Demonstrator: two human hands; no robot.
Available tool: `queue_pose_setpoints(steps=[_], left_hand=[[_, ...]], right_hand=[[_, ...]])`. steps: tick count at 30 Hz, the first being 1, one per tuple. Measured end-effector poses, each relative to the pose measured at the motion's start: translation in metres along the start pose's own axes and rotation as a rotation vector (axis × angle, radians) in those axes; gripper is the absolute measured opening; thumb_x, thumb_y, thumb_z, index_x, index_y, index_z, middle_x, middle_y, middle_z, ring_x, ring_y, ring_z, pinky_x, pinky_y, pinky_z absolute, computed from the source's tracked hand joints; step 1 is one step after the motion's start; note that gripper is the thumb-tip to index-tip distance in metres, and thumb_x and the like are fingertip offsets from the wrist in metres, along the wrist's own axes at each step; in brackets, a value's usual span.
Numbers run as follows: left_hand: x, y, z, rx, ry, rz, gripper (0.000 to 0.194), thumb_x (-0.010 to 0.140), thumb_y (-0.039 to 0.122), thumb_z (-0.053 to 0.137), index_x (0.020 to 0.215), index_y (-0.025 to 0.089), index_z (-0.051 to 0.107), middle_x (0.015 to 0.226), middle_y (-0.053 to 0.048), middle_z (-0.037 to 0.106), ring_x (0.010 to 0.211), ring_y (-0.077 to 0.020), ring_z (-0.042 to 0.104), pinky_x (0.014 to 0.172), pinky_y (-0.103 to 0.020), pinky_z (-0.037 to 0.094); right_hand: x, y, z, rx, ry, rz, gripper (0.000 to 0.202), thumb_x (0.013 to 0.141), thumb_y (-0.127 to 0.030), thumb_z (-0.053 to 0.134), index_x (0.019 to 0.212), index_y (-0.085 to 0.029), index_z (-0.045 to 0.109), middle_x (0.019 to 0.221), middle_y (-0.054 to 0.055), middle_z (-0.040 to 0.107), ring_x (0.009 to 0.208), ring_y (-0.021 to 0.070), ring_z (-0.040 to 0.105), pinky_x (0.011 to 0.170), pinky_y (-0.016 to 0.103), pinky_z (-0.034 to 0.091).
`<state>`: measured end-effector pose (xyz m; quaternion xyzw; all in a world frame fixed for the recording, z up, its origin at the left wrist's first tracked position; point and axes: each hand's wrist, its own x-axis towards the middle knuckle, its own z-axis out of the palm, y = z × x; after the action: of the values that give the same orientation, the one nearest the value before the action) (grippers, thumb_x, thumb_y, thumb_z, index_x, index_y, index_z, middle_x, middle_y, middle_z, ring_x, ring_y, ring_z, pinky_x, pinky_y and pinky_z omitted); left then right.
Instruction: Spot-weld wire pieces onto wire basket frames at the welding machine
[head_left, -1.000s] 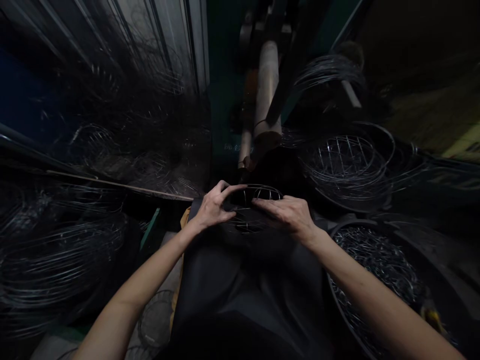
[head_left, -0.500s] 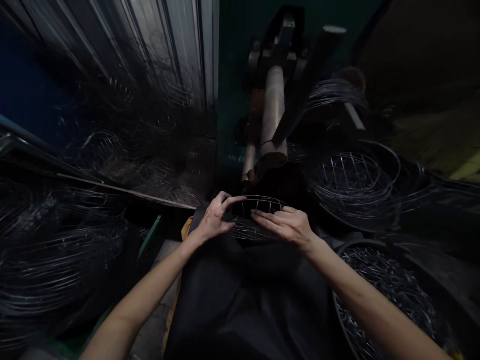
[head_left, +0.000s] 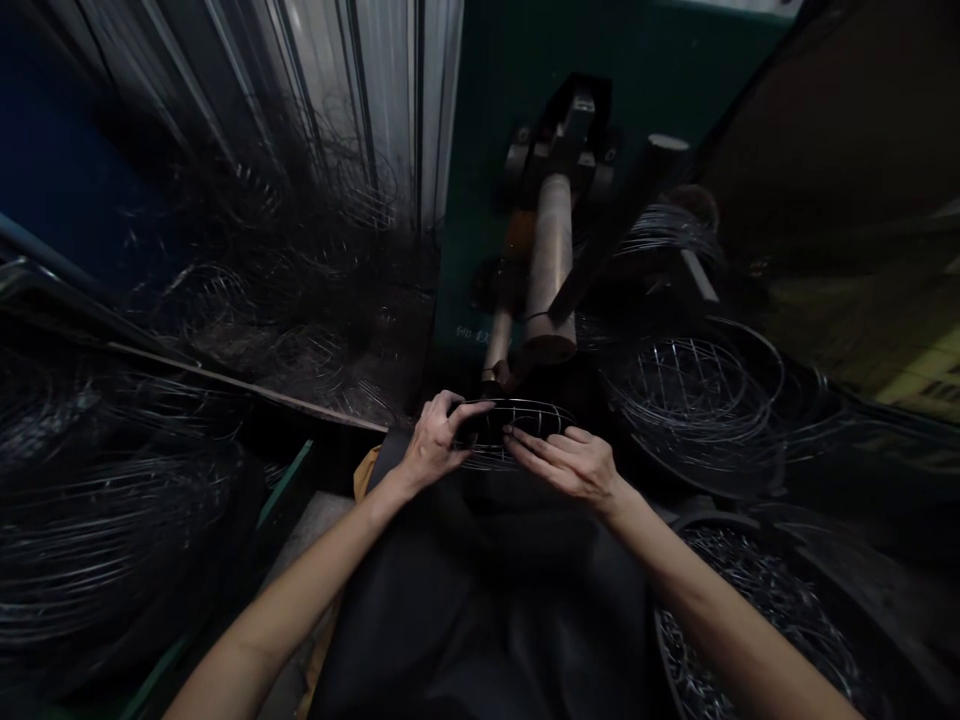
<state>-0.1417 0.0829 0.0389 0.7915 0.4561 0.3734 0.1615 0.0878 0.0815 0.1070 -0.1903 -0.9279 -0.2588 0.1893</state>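
Between my hands, just above the dark cloth over my lap, is a round wire basket-like frame (head_left: 536, 405) with thin upright wires. My left hand (head_left: 437, 440) grips its left side, index finger along the upper ring and thumb lower down. At the right side, my right hand (head_left: 574, 460) pinches the wires, its fingertips reaching toward the middle of the frame. Right behind the frame are the machine's lower electrode arm (head_left: 498, 345) and the thick upper metal cylinder (head_left: 551, 265). Whether the frame touches the lower arm I cannot tell.
A green machine body (head_left: 480, 250) stands ahead, with a dark bar (head_left: 619, 230) slanting beside its cylinder. Wire rings and grids (head_left: 694, 395) are stacked at right, above a tub (head_left: 664, 640) of small metal pieces. Bundled wire hoops (head_left: 97, 540) lie at left.
My view has tilted up slightly, so the machine sits lower in the picture. Both hands keep hold of the wire frame, with little change in their grip.
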Motion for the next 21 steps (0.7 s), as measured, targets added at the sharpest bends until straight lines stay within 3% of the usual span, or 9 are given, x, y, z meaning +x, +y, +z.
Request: queue_pose_setpoints(steps=[9,21], left_hand=[[0.009,-0.005,-0.002,0.025,0.046,0.042,0.062,0.071,0.012,0.065,0.128,0.029,0.047,0.104,-0.005,0.045,0.097,-0.0203,0.051,0.084,-0.034,0.047],[0.022,-0.026,0.006,0.184,0.083,0.093,0.061,0.075,0.015,0.063,0.130,0.033,0.047,0.102,-0.005,0.047,0.093,-0.0198,0.050,0.082,-0.034,0.044]], right_hand=[[0.003,0.004,0.007,-0.050,0.037,-0.010,0.023,0.085,-0.013,0.059,0.104,-0.022,0.068,0.117,-0.001,0.064,0.058,0.0039,0.050,0.055,0.025,0.036],[0.004,0.005,0.025,-0.128,0.079,0.034,0.020,0.086,-0.015,0.057,0.101,-0.022,0.068,0.113,0.001,0.066,0.057,0.0060,0.049,0.056,0.027,0.035]])
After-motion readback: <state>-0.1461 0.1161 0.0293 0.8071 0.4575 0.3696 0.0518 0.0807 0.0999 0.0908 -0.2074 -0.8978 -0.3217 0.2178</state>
